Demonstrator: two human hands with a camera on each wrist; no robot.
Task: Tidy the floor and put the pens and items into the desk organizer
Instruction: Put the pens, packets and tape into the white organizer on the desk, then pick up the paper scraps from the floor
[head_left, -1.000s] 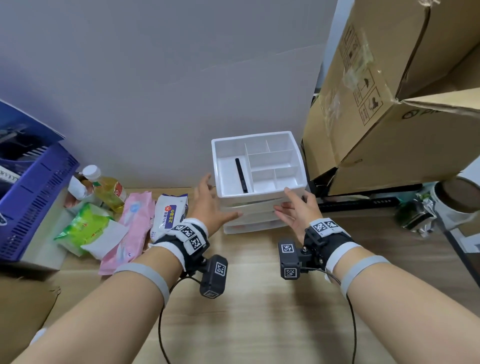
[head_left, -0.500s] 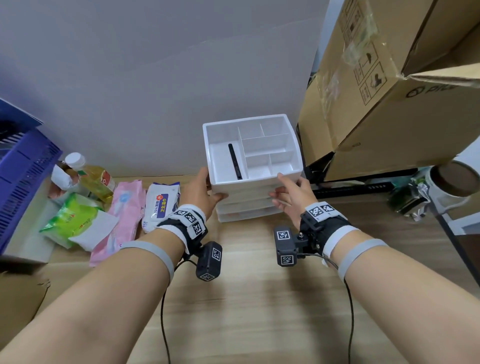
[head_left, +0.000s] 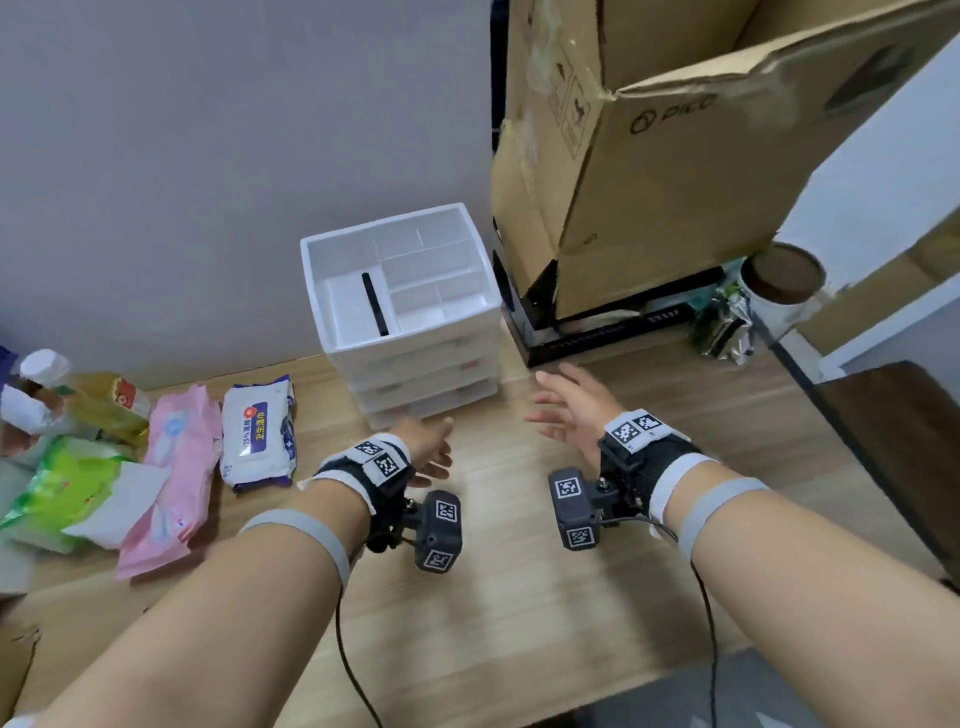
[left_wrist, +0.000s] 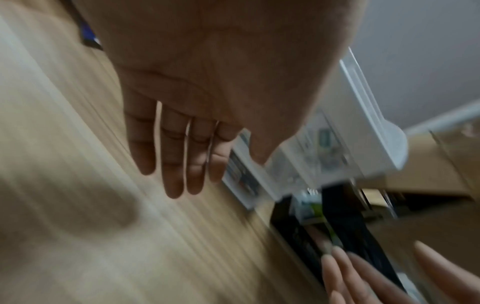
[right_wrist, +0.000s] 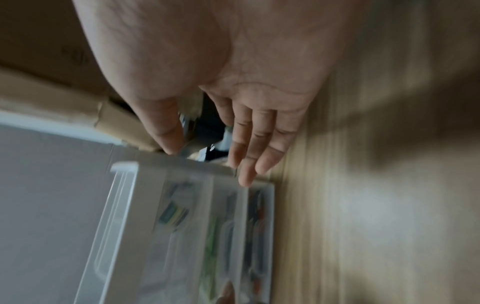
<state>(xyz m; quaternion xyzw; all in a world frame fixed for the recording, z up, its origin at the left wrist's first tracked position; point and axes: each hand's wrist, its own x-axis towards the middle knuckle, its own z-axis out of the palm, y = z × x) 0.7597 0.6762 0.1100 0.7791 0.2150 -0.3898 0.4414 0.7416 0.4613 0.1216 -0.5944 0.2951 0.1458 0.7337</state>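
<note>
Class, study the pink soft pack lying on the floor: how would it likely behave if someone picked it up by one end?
The pink soft pack looks like crinkled film, so it would probably sag rather than stay stiff. It lies flat, so rolling seems unlikely. Its glossy wrapper may be slightly slippery.

The big cardboard box (head_left: 675, 171) carries a round logo and the letters "PICO" on its side, partly blurred. On the white wet-wipes pack (head_left: 258, 431), "75%" reads above a blue band of Chinese characters. The wrist-camera views are too blurred to read anything.
</note>
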